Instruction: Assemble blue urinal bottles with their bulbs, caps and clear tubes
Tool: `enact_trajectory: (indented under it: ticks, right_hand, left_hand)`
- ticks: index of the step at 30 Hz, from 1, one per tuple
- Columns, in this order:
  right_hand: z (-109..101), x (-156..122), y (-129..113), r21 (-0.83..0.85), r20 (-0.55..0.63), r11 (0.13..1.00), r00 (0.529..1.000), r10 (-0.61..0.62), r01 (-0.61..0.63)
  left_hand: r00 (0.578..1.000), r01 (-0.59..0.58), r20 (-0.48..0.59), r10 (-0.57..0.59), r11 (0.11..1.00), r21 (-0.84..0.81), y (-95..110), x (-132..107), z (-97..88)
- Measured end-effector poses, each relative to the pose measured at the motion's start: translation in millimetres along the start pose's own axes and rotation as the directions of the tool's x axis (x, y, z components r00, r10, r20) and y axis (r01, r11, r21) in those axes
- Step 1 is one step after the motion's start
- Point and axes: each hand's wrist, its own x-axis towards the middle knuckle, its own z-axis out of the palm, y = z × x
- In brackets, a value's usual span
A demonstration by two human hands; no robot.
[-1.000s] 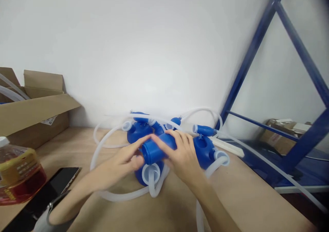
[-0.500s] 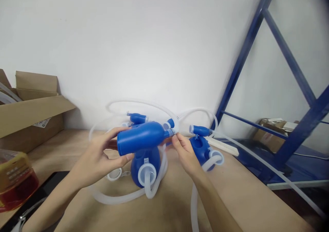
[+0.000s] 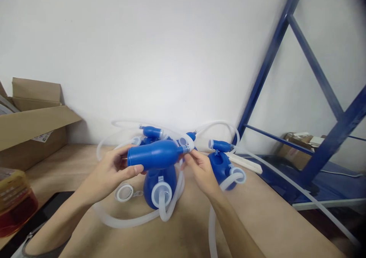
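**Blue bottle held sideways between two hands, above a crowded table**

From the head view: at 9 o'clock, an open cardboard box (image 3: 36, 132). At 8 o'clock, a bottle of red liquid (image 3: 17, 202) beside a dark flat device (image 3: 55, 200), partly behind the left forearm. From 2 to 4 o'clock, a blue metal frame (image 3: 264, 71); at 4 o'clock, a white bar (image 3: 246, 162) on the table (image 3: 183, 237). Looped across the table, whitish hoses (image 3: 126, 223). Between 4 and 5 o'clock, a blue container (image 3: 219, 168) with a small blue bottle (image 3: 222, 145) on top. At 7 o'clock, a front blue container (image 3: 151, 189), its top hidden; between 7 and 8, a white ring cap (image 3: 124, 192) on the table.

Off centre toward 8 o'clock, raised above the front container: a glossy, plain blue bottle (image 3: 154, 153), wide end toward 9 o'clock, rounded shoulder and narrow neck toward 3, a clear connector (image 3: 186, 149) at the neck. Clasped around the wide end, fingers of the left hand (image 3: 113, 174). Pinched around a hose end (image 3: 190, 141) beside the connector, fingers of the right hand (image 3: 202, 172); cannot tell how firmly.
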Motion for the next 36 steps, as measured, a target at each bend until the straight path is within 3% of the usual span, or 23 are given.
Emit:
enact_trajectory:
  ticks: [4,7,10,13,15,17,19,21,23,26,28,29,31,32,33,34,35,36]
  right_hand:
    - [-3.1,-0.7,-3.3,-0.008,-0.079,1.0,0.997,-0.003,0.002]
    - [-5.1,-0.7,0.8,0.039,-0.069,0.998,0.996,0.057,-0.054]
    - [-11.4,0.7,6.3,0.057,-0.071,0.991,0.99,0.122,-0.118]
    - [-26.1,3.3,8.0,0.052,-0.065,0.985,0.983,0.17,-0.167]
    - [-36.5,4.4,5.7,0.07,0.023,0.969,0.972,0.236,-0.237]
    - [-41.1,4.7,0.6,0.146,0.124,0.935,0.943,0.308,-0.325]
    - [-37.0,4.3,-7.3,0.318,0.139,0.87,0.926,0.352,-0.378]
    - [-25.4,3.2,-17.4,0.543,0.07,0.756,0.917,0.392,-0.365]
    - [-11.1,0.9,-28.7,0.732,-0.016,0.614,0.894,0.447,-0.294]
    - [4.8,-5.3,-43.4,0.883,-0.118,0.449,0.86,0.497,-0.138]
    - [8.6,-9.7,-49.1,0.914,-0.148,0.398,0.845,0.514,-0.082]
    - [8.7,-11.3,-50.8,0.919,-0.156,0.387,0.836,0.526,-0.071]
    - [7.3,-12.2,-52.9,0.925,-0.169,0.374,0.805,0.568,-0.07]
    - [6.3,-11.6,-53.9,0.927,-0.182,0.369,0.786,0.591,-0.062]
    - [5.4,-10.5,-55.0,0.93,-0.199,0.365,0.767,0.61,-0.049]
    - [4.7,-9.2,-56.3,0.931,-0.217,0.364,0.751,0.624,-0.033]
    - [4.2,-8.0,-57.6,0.929,-0.237,0.37,0.745,0.623,-0.014]
    - [3.7,-7.1,-58.8,0.923,-0.26,0.385,0.752,0.605,0.009]
  left_hand:
    - [0.996,-0.075,-0.031,0.084,0.975,0.209,-3.3,0.4,0.3]
    - [0.959,-0.228,-0.053,0.278,0.87,0.437,-11.6,-0.8,-4.6]
    - [0.838,-0.42,0.015,0.546,0.627,0.656,-17.6,-3.8,-12.6]
    - [0.707,-0.465,0.128,0.695,0.322,0.825,-14.6,-7.6,-18.0]
    - [0.663,-0.463,0.175,0.728,0.215,0.86,-9.2,-9.3,-17.9]
    - [0.651,-0.475,0.2,0.732,0.187,0.86,-4.4,-9.8,-14.3]
    - [0.638,-0.486,0.226,0.736,0.158,0.859,-2.3,-9.3,-7.6]
    - [0.615,-0.503,0.264,0.743,0.111,0.857,-3.4,-8.8,2.2]
    - [0.582,-0.517,0.309,0.752,0.049,0.854,-6.9,-9.7,14.7]
    - [0.541,-0.513,0.342,0.768,-0.02,0.858,-13.3,-16.2,36.6]
    - [0.535,-0.529,0.302,0.789,0.034,0.848,-15.7,-23.3,51.1]
    - [0.559,-0.544,0.25,0.791,0.122,0.83,-15.7,-27.1,57.4]
    - [0.672,-0.55,0.1,0.734,0.405,0.73,-13.6,-33.3,67.1]
    - [0.773,-0.499,0.015,0.635,0.593,0.632,-11.5,-34.9,70.2]
    - [0.885,-0.381,-0.053,0.462,0.786,0.486,-9.1,-35.2,72.3]
    - [0.973,-0.191,-0.069,0.22,0.938,0.291,-6.5,-34.2,73.7]
    - [0.998,0.057,-0.018,-0.056,0.996,0.068,-4.1,-31.9,74.7]
    - [0.946,0.321,0.103,-0.309,0.936,-0.142,-2.2,-28.7,75.6]
